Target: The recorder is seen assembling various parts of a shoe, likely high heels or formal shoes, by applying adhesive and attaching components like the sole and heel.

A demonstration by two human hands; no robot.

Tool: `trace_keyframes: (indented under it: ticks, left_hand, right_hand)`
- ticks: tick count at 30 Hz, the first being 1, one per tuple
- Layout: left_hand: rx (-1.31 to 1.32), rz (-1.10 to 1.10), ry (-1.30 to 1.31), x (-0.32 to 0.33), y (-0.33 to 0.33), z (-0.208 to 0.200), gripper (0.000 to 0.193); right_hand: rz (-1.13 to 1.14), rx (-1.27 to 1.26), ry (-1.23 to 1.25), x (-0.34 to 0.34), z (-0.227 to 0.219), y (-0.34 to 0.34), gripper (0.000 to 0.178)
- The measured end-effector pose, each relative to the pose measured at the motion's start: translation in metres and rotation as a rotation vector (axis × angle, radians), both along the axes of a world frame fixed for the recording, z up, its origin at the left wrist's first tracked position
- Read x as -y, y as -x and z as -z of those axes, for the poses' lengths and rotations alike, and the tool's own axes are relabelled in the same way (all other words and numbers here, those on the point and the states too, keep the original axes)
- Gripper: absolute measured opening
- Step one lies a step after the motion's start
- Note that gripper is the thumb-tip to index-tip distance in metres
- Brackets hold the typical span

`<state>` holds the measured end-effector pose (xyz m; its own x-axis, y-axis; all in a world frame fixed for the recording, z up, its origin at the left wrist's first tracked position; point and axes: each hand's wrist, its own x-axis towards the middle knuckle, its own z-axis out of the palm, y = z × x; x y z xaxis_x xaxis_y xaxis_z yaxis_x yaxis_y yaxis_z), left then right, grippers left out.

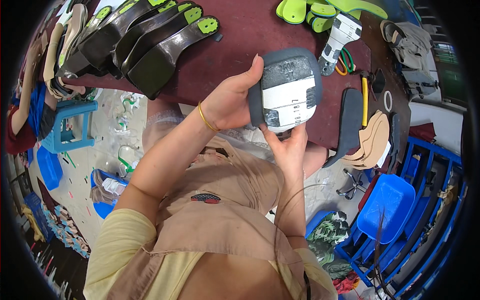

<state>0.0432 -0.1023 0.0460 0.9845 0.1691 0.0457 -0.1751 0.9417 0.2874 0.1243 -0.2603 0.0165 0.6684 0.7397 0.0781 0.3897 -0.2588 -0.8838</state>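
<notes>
Between both hands, above the table's front edge, is a dark grey wrapped shoe sole (290, 92) with a rounded end. A white band crosses its face, with dark grey patches above and below. My left hand (230, 97) grips its left side, thumb along the upper edge and the other fingers hidden behind it. At the lower edge, my right hand (288, 150) pinches it between thumb and fingers. A white and grey foot-shaped sole (340, 42) lies on the table beyond it to the right.
Glossy black platform soles (155, 65) with green heel ends stand on the maroon table (225, 45) at far left. Bright green soles (320, 12) lie far right, near green-and-orange-handled scissors (345, 62), a yellow-handled tool (364, 100) and tan pieces (372, 140). A blue bin (386, 207) sits lower right.
</notes>
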Motion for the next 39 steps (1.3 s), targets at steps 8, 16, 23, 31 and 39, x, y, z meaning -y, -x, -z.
trace_keyframes:
  ticks: [8,16,23,31,39]
  left_hand:
    - [-0.146,-0.013,-0.344,-0.006,0.004,-0.005,0.046]
    - [-0.19,0.163,-0.239,-0.036,0.007,-0.004,0.043]
    - [-0.218,0.224,-0.318,-0.039,-0.001,-0.004,0.041]
    - [-0.22,0.15,-0.528,-0.008,0.015,0.004,0.041]
    - [-0.26,0.256,-0.845,-0.001,0.035,0.013,0.043]
  right_hand:
    - [-0.026,-0.049,-0.073,0.001,0.004,-0.006,0.061]
    - [-0.262,-0.435,-0.255,0.002,-0.03,-0.035,0.04]
    - [-0.428,-0.719,-0.201,-0.014,-0.043,-0.03,0.029]
    - [-0.01,-0.842,-0.524,-0.02,-0.043,-0.03,0.045]
    - [0.116,-0.809,-0.51,-0.016,-0.041,-0.03,0.042]
